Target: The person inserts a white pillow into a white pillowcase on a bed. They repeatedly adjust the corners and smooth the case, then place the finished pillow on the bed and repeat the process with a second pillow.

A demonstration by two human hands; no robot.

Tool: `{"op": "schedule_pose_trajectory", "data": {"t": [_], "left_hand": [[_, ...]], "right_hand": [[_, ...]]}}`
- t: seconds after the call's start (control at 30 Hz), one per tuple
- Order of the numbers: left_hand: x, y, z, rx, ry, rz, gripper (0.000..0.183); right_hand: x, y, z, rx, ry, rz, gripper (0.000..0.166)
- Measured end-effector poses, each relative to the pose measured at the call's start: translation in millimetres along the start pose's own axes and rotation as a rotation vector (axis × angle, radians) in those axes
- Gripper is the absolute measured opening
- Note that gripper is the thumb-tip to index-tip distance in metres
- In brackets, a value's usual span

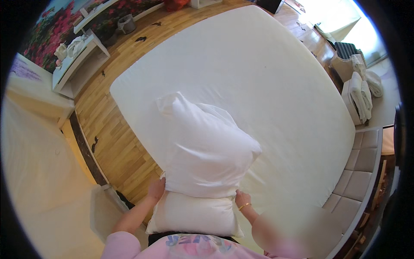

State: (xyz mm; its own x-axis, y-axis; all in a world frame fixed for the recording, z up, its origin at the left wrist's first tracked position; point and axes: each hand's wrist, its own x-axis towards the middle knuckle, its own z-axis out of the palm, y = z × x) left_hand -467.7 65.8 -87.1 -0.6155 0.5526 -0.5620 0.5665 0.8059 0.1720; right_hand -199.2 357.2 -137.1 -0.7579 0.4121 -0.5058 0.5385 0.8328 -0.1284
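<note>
A white pillow (195, 215) lies against my body at the near edge of the bed, its lower half bare. Over its far part goes a white pillowcase (207, 149), whose hem crosses the pillow's middle. The far end of the case lies loose and creased on the mattress. At the left end of the hem, my left hand (157, 187) pinches the pillowcase edge. My right hand (242, 198), with a gold bracelet at the wrist, grips the hem's right end. The fingertips of both hands are partly hidden by cloth.
The mattress (258, 64) wears a white fitted sheet. A tufted headboard (352, 171) borders it on the right. Folded white bedding (359, 94) rests on a bedside cabinet. Across the wooden floor (123, 136) at left stands a white desk (82, 66), with a waste bin (126, 24) beyond.
</note>
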Motion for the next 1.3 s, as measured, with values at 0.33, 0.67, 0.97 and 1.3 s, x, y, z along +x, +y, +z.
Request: {"op": "schedule_pose_trajectory", "data": {"t": [0.33,0.67,0.97,1.3], "left_hand": [[66,62,-29,-0.123,0.547,0.094,0.059],[115,106,-57,-0.445,0.443,0.39,0.017],[37,113,-47,-0.107,0.309,0.443,0.033],[21,111,-37,-0.166,0.155,0.549,0.022]], "right_hand": [[87,-39,-75,0.279,0.597,0.068,0.062],[145,-60,-118,0.048,0.815,-0.059,0.035],[93,-65,-97,0.327,0.617,-0.221,0.01],[15,-79,-76,0.356,0.345,-0.416,0.017]]}}
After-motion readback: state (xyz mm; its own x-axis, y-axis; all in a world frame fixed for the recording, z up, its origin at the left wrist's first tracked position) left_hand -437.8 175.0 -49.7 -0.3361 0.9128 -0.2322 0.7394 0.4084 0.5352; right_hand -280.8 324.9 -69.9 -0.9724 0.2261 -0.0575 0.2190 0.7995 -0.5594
